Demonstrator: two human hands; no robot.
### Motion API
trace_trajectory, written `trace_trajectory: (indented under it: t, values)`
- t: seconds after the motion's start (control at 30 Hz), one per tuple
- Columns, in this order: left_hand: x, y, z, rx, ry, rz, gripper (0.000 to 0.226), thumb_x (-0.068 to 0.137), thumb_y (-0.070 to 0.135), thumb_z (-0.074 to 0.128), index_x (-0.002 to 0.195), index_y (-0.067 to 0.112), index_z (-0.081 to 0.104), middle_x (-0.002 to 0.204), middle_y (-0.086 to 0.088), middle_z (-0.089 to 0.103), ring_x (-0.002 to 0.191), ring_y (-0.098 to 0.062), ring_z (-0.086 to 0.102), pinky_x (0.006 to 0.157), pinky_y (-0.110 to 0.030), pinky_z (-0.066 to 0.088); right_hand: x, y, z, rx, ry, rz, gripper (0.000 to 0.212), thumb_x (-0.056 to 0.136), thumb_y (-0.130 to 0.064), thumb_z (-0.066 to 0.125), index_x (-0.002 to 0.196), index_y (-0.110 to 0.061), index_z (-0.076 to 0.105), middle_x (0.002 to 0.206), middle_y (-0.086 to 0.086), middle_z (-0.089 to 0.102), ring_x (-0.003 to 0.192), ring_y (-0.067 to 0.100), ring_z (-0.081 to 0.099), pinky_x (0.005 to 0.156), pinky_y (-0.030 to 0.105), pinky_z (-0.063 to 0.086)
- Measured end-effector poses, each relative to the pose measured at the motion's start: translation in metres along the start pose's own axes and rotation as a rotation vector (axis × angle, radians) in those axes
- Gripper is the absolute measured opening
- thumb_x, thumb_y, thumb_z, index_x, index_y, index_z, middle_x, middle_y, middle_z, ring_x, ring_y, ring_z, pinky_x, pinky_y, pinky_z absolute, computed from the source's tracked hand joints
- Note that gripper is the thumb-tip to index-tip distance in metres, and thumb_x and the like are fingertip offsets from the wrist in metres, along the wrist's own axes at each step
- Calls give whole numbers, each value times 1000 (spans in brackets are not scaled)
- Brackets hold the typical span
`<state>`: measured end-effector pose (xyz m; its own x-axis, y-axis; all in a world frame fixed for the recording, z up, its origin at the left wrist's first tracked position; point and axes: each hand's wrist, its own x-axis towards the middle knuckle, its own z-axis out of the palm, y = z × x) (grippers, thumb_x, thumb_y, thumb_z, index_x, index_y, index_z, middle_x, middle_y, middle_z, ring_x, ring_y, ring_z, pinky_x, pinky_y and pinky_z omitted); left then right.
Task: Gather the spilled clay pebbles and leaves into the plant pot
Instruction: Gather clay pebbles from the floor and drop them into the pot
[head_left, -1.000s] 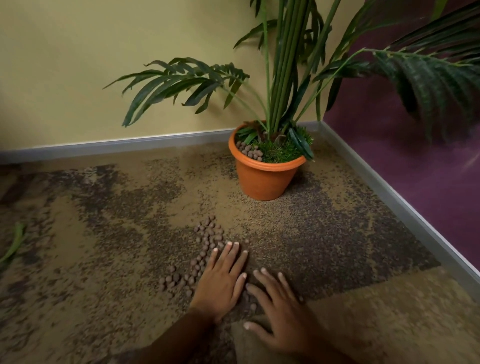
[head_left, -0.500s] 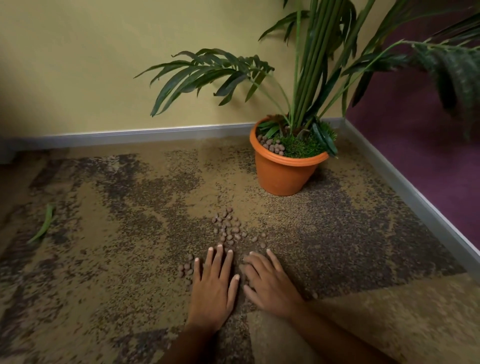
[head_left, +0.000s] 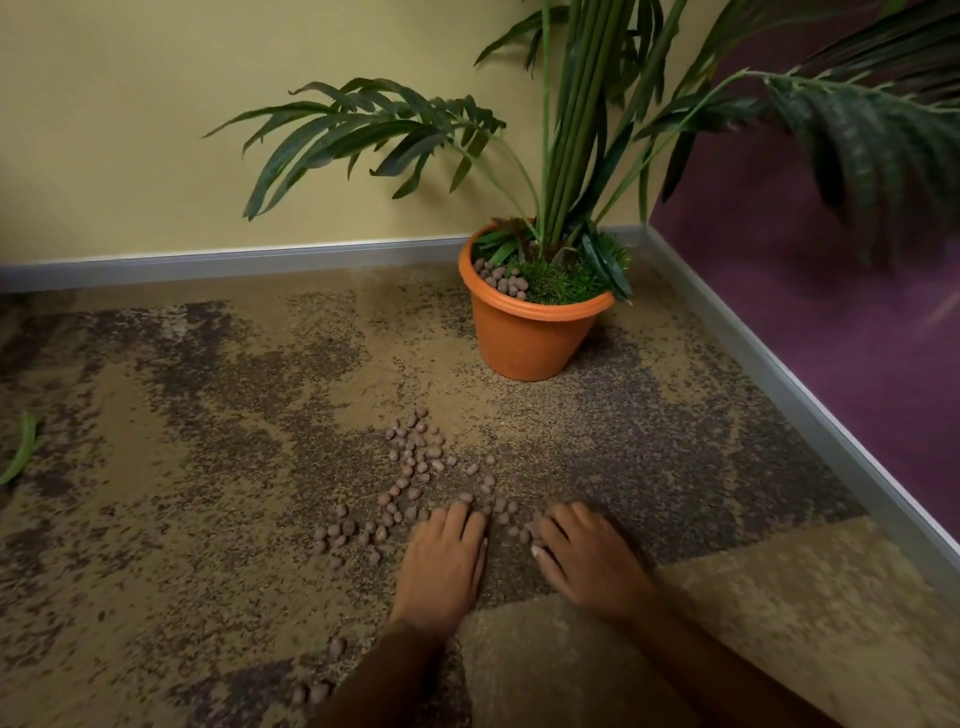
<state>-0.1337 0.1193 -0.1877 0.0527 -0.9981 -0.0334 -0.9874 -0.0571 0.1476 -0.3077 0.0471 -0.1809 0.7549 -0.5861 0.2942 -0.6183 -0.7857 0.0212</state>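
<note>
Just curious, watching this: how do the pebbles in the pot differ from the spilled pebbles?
The pot pebbles huddle in a tight heap by the left rim of the pot; the spilled pebbles lie strewn loosely over the carpet. The pot pebbles are few; the spilled pebbles are many more. Both are small, rounded and reddish-brown.

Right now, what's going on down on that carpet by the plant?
A person is clearing up clay pebbles spilled in front of the plant pot. The left hand and right hand are down on the carpet, fingers curled at the spill's near edge; whether they hold any is hidden. Most pebbles lie loose, a few sit in the pot, and one leaf lies far left.
</note>
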Motion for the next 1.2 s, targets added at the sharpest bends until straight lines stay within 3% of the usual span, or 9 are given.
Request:
trace_trajectory:
  t: [0.13,0.27,0.47,0.6,0.7,0.83,0.97,1.07,1.2]
  values:
    - [2,-4,-2,-22,135,92,16,86,33,59,89,18,63,93,0,63,78,-14,63,62,-24,53,-15,1,3,21,24,-43,17,81,-38,44,86,-22,48,74,-4,63,72,9,50,47,16,47]
    - [3,-7,-1,-10,141,101,22,66,34,80,63,20,64,65,2,64,41,-9,57,30,-14,37,-11,0,4,-45,20,-82,19,81,-40,44,87,-22,42,70,-5,64,57,8,61,36,16,43]
    - [12,-3,0,-139,64,-106,36,100,41,25,112,21,52,110,3,59,93,-15,63,71,-29,49,3,-3,5,-53,-54,-11,33,60,-40,84,76,-22,63,58,-4,61,37,4,54,28,13,36]
    - [21,9,-12,-576,244,-345,35,101,34,30,83,18,55,82,-2,62,76,-19,59,65,-29,40,19,-3,-1,2,-199,153,29,76,-44,72,80,-17,62,65,0,64,48,9,62,37,19,39]
    - [40,17,-33,-926,298,-573,47,101,24,36,54,18,37,55,-1,43,52,-15,42,57,-29,29,33,2,-3,277,-251,462,26,98,-37,38,106,-13,45,89,5,68,77,20,67,54,25,37]
    - [76,25,-68,-1811,73,-1005,48,100,19,30,53,15,35,32,0,39,25,-10,33,33,-10,27,59,7,-15,1023,5,1120,23,98,-23,45,84,-7,54,60,2,50,44,9,49,43,20,38]
    - [109,20,-104,-2343,33,-1058,43,98,9,25,56,13,35,22,2,37,19,-6,34,24,-6,24,91,24,-36,2019,230,1547,41,101,-13,30,61,-10,37,47,4,37,23,5,32,24,8,21]
    - [131,23,-133,-2512,149,-1026,42,99,9,29,58,7,40,46,-7,46,50,-12,43,33,-12,44,122,36,-58,2172,276,1570,35,99,-8,26,68,-6,43,62,7,42,51,12,41,36,15,35]
    - [160,31,-170,-2471,199,-891,39,100,16,24,68,4,43,71,-10,45,65,-17,45,94,-30,46,173,48,-103,2224,374,1436,35,98,-7,26,121,2,50,111,15,58,110,24,56,93,29,44]
